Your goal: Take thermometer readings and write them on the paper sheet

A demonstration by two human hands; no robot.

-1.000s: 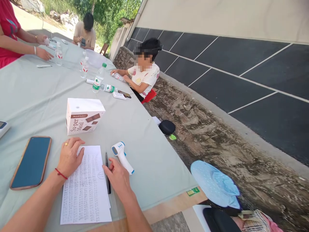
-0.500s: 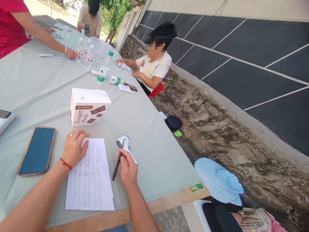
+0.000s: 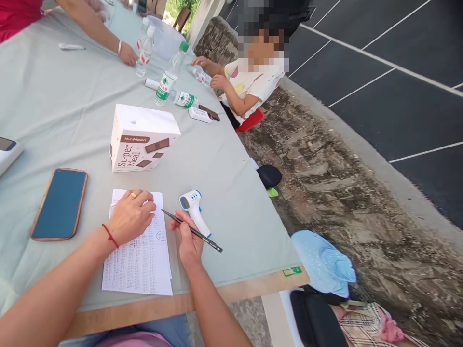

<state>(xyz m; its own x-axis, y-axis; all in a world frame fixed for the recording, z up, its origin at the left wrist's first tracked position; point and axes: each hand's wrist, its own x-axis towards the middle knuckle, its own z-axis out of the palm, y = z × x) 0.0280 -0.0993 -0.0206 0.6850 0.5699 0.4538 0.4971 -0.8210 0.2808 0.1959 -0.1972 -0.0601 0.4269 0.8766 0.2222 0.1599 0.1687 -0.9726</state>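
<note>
My left hand (image 3: 133, 217) rests on the handwritten sheets of paper (image 3: 141, 270), its fingers bent and drawn together near the top edge. Whether it pinches a sheet or only presses on it is partly hidden. My right hand (image 3: 190, 241) is closed round a slim black pen (image 3: 207, 241), one end pointing up and left towards my left fingers. Just beyond my right hand lies a white and blue infrared thermometer (image 3: 195, 212). A smartphone (image 3: 60, 205) in a brown-edged case lies left of the papers, and a white "Super Meal" box (image 3: 142, 140) stands behind them.
Water bottles (image 3: 168, 79) and a clear plastic tub (image 3: 166, 41) stand farther back. A person in a patterned shirt (image 3: 253, 79) sits at the right edge, handling a bottle. Another person's arm (image 3: 94, 29) reaches in from the left. A blue hat (image 3: 323, 262) is beyond the table corner.
My left hand has moved right across the papers, its fingers more curled. A sheet now shows above the top one. The pen has swung round in my right hand, uncovering the thermometer. The view has shifted.
</note>
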